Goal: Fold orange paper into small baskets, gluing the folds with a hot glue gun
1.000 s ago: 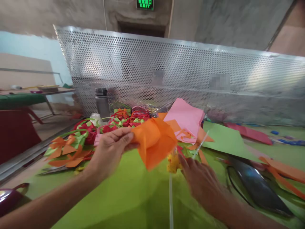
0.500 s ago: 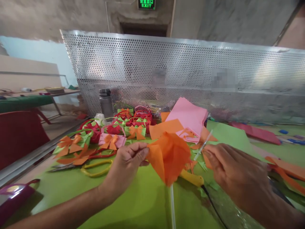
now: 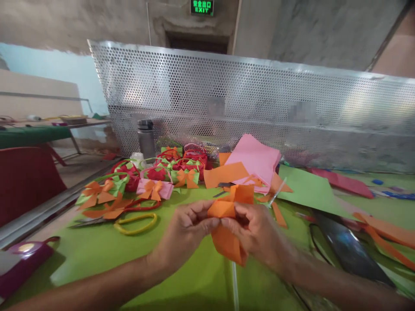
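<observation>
Both my hands meet over the green tabletop, fingers closed on one folded piece of orange paper (image 3: 227,248). My left hand (image 3: 189,224) pinches its left side between thumb and fingers. On the right side, my right hand (image 3: 259,229) grips the same paper, its thumb close to the left thumb. A folded band lies across the middle, with one part of the paper rising behind it and another hanging below. Scissors with yellow handles (image 3: 136,224) lie to the left of my left hand. Beyond the right hand is a clear thin stick (image 3: 278,191).
Small paper bags with bows (image 3: 154,190) crowd the back left, near a grey bottle (image 3: 146,140). Pink sheets (image 3: 254,157) and a green sheet (image 3: 308,190) lie behind my hands. A dark phone-like slab (image 3: 352,246) sits at right. A perforated metal panel (image 3: 259,86) bounds the back.
My right hand has come left and now grips the orange paper with the left hand. The paper, spread wide before, is now folded compactly. The yellow tool beneath it is now hidden.
</observation>
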The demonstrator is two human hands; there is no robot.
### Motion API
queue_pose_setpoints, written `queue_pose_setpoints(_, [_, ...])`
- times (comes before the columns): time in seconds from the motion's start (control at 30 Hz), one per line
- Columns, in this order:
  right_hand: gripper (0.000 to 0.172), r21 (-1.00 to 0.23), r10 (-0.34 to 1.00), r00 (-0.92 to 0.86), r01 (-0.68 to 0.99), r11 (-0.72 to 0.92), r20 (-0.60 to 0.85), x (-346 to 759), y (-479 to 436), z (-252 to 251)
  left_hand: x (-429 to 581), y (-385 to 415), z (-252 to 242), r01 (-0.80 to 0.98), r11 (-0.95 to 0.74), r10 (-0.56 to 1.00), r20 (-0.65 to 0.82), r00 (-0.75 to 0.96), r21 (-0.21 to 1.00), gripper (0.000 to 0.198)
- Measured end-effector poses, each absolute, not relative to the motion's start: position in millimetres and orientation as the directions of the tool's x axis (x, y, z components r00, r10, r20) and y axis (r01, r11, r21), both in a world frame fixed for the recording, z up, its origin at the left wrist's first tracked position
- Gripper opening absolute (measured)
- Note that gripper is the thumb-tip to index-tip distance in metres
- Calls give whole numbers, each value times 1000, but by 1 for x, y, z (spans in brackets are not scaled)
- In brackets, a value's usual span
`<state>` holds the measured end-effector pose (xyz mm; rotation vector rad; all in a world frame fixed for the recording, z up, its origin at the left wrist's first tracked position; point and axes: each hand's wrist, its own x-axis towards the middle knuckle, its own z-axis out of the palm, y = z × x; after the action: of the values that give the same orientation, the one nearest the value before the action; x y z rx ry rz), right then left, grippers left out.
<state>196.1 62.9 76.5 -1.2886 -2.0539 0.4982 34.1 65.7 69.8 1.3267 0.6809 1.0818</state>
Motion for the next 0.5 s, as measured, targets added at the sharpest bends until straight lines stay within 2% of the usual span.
queue_pose_setpoints(0.1, [23, -625, 872, -290, 611, 486, 395, 197, 64, 74, 36, 67, 65, -314, 31, 869, 130, 478, 949, 26])
queue_pose_setpoints(0.23, [28, -608, 858, -285, 612, 506, 427, 200, 70, 67, 35, 70, 58, -324, 50, 881, 111, 460, 945, 23])
queue_pose_setpoints(0.33, [33, -598, 866, -283, 634, 491, 412, 201, 75, 62, 34, 73, 54, -333, 60, 896, 96, 434, 941, 24])
queue_pose_setpoints(0.5, [32, -582, 886, -285, 672, 457, 367, 201, 75, 59, 35, 78, 52, -290, 91, 906, 41, 421, 953, 25])
